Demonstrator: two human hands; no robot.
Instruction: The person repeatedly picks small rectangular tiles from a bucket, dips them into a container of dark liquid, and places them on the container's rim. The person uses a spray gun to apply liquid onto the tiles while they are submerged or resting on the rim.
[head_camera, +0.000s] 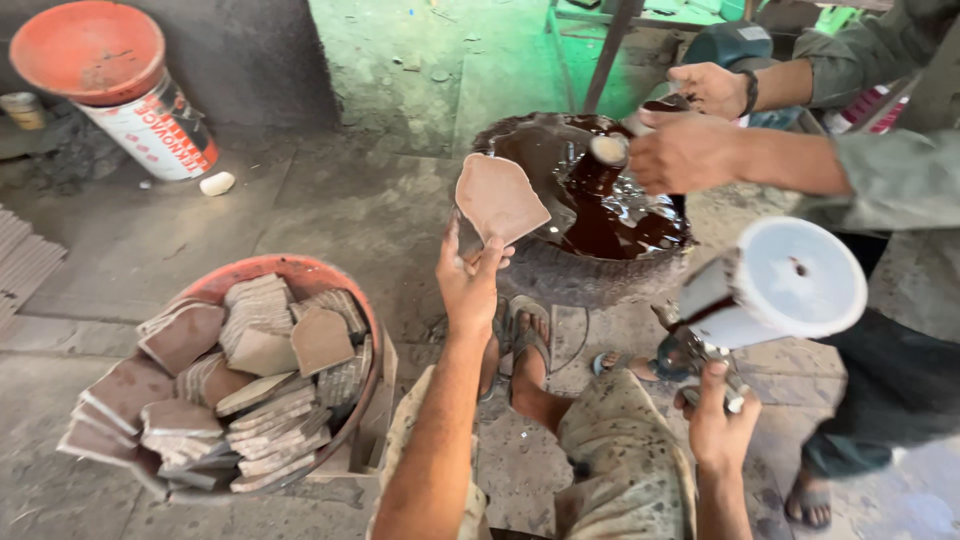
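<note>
L hand (468, 275) pinched flat clay tile (500, 200) by lower edge, fingers closed on it, tile raised upright just over near rim of dark tub (560, 275) w/ brown glaze. R hand (718, 420) gripped handle of spray gun (710, 360), white cup (795, 280) on top, nozzle twd tile. Co-worker's hands (690, 150) worked over tub w/ dripping object. Red basin (300, 275) of stacked tiles at left; white bucket (150, 125) w/ red lid far left.

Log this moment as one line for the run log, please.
left hand: holds clay tile up | right hand: grips spray gun | dark glaze basin ahead | co-worker's hands over basin | tile basket at left
</note>
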